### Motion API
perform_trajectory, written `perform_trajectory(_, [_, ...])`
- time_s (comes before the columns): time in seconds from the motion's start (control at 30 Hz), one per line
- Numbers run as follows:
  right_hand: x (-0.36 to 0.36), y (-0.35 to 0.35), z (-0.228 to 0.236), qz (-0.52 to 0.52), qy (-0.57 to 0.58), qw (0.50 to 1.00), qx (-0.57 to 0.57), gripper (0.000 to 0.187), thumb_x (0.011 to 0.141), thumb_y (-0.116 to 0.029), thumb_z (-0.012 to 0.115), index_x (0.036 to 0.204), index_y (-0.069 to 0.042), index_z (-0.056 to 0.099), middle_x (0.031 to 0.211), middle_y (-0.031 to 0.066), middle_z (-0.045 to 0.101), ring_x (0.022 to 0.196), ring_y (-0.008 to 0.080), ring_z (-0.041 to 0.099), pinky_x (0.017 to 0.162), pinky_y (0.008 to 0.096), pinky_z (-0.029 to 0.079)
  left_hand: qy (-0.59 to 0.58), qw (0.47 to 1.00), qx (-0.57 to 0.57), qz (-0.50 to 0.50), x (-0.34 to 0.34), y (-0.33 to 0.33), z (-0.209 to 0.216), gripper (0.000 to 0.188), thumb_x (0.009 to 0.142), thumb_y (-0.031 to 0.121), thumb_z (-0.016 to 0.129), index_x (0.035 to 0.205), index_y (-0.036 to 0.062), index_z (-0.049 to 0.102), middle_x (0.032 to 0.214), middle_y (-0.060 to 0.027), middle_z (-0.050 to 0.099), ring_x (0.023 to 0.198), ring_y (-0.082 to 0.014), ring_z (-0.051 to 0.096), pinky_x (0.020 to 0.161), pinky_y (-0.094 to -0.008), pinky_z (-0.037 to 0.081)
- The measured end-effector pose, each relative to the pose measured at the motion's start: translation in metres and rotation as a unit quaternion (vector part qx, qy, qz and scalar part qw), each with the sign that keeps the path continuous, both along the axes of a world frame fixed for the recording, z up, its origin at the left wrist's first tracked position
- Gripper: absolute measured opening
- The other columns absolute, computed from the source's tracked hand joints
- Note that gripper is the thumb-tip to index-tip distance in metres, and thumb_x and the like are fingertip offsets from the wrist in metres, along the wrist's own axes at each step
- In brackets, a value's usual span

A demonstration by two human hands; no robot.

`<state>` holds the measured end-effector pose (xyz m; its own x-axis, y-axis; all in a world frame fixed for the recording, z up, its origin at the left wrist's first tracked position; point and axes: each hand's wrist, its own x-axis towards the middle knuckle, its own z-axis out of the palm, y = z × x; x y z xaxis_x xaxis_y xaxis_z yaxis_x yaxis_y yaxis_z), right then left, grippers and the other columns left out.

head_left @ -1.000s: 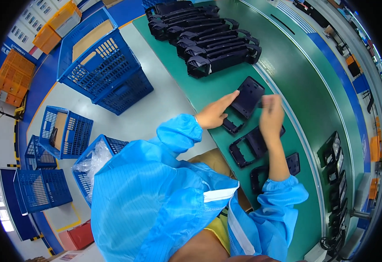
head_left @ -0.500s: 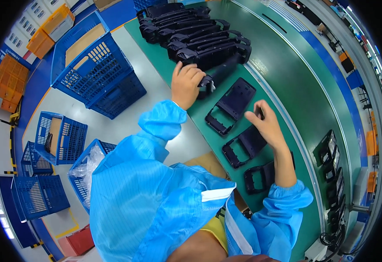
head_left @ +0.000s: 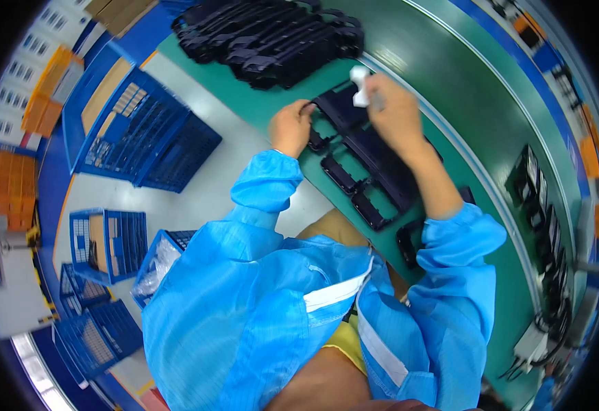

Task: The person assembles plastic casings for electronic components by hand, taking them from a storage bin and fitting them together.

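My left hand [head_left: 290,129] grips the left rim of a black plastic housing [head_left: 340,106] with a rectangular opening, its fingers closed over the edge. Above the far end of that housing, my right hand [head_left: 397,115] is closed around a small white object [head_left: 360,85]; motion blur hides what kind it is. More black housings lie side by side on the green table, among them a middle one [head_left: 380,161] that nearly touches the held one. My right forearm covers part of the nearer housings, and one rim [head_left: 408,243] shows beside the sleeve.
A row of stacked black housings [head_left: 265,44] fills the table's far end. Along the right runs a metal rail [head_left: 464,147], with several black parts [head_left: 536,198] beyond it. Blue crates [head_left: 145,130] stand on the floor at left, and a white box with cables [head_left: 532,342] sits at lower right.
A housing that was blurred beside my left hand now lies flat in the row, still gripped. My right hand has moved farther away and now shows a white object. The view has shifted.
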<state>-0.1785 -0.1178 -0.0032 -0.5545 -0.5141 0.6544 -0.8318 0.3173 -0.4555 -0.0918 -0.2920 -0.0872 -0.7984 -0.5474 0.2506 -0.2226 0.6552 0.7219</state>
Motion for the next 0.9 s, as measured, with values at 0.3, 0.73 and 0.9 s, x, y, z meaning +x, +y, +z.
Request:
perform_trajectory(0.3, [0.242, 0.289, 0.044, -0.187, -0.608, 0.767, -0.086, 0.026, 0.096, -0.023, 0.051, 0.083, -0.001, 0.056, 0.070, 0.0070, 0.063, 0.050, 0.0071, 0.053, 0.042, 0.0175, 0.036, 0.067, 0.982, -0.172, -0.027, 0.021, -0.037, 0.002, 0.030, 0.089, 0.026, 0.060, 0.109, 0.0043, 0.064, 0.105, -0.0173, 0.063, 0.095, -0.0335, 0.059, 0.083, -0.0388, 0.046])
perform_trajectory(0.73, [0.458, 0.485, -0.187, -0.751, -0.393, 0.520, 0.101, 0.051, 0.087, -0.028, 0.067, 0.124, 0.004, 0.051, 0.116, 0.0169, 0.059, 0.107, 0.0239, 0.057, 0.092, 0.0321, 0.043, 0.008, 0.960, -0.230, -0.161, 0.046, 0.061, 0.021, 0.045, 0.079, 0.028, 0.072, 0.115, 0.0033, 0.058, 0.101, -0.0179, 0.064, 0.088, -0.0349, 0.061, 0.079, -0.0394, 0.047])
perform_trajectory(0.9, [0.356, 0.355, -0.084, -0.700, 0.043, 0.712, -0.020, 0.020, 0.089, -0.012, 0.063, 0.104, 0.002, 0.060, 0.092, 0.0118, 0.061, 0.078, 0.0199, 0.058, 0.068, 0.0276, 0.048, -0.030, 0.975, -0.206, -0.078, 0.051, 0.050, 0.030, 0.050, 0.076, 0.023, 0.075, 0.119, 0.0074, 0.055, 0.097, -0.0161, 0.065, 0.089, -0.0333, 0.062, 0.076, -0.0418, 0.048])
